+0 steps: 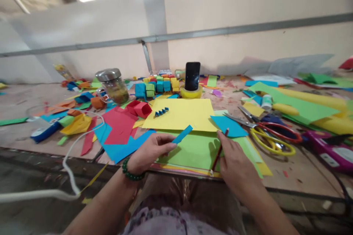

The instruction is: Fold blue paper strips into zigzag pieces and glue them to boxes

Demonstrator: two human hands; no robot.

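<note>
My left hand (156, 150) pinches a blue paper strip (182, 134) between thumb and fingers, above a green paper sheet (190, 150). On the right, my right hand (233, 154) has its fingers closed on a dark red pencil (218, 152), slanted with one end near the table's front edge. Beyond the hands lies a yellow paper sheet (187, 114), carrying a small folded zigzag of blue paper (161, 112). A blue paper piece (230, 126) rests just past my right fingertips.
Scissors with yellow handles (271, 143) and red-handled scissors (284, 132) lie right, near a magenta glue gun (331, 150). A phone (192, 76) stands on yellow tape (191, 93). Left are a glass jar (113, 88), paper cubes (140, 90) and a white cable (67, 165).
</note>
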